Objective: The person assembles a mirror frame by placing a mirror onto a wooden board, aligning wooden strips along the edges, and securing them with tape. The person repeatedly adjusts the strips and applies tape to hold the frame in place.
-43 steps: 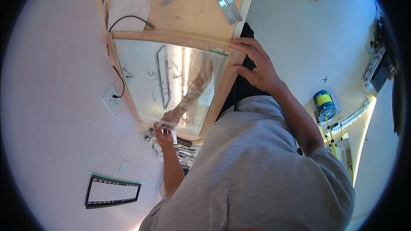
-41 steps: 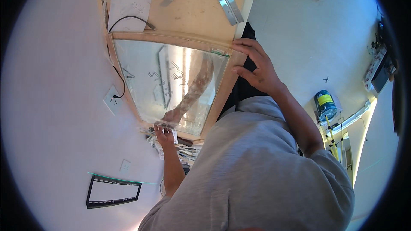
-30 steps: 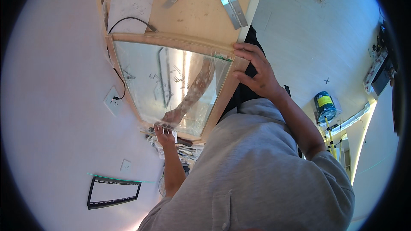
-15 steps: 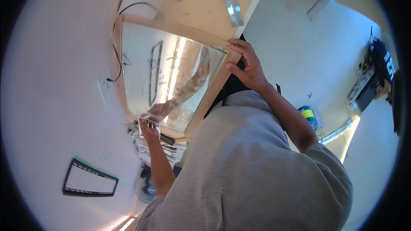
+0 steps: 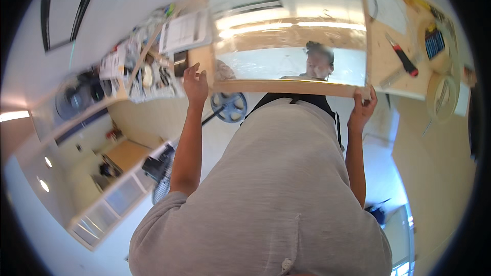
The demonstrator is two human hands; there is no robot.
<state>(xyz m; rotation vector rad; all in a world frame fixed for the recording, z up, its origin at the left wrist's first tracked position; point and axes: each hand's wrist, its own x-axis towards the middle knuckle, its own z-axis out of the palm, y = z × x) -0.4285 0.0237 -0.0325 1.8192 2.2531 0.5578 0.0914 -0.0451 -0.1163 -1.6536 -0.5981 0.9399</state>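
Note:
A mirror (image 5: 255, 38) in a light wooden frame (image 5: 286, 86) lies on the bench, with light strips reflected in its glass. My right hand (image 5: 362, 110) has its fingers bent about the frame's near right corner. At the near left corner, my left hand (image 5: 196, 88) is raised with its fingers apart and nothing in them. It seems not to touch the frame. Close to its fingertips is a small dark block (image 5: 180, 64).
On the bench's left are papers (image 5: 184, 33) and a pile of mixed tools and scraps (image 5: 151, 74). To the right lie a red-and-black utility knife (image 5: 402, 59), a metal strip (image 5: 399, 75) and a tape roll (image 5: 441, 97). A grey weight plate (image 5: 229, 107) is below the bench edge.
My view has swung round, so the framed mirror now lies straight ahead. My left hand has let go of the white flat piece at the frame's edge. My right hand stays at a corner.

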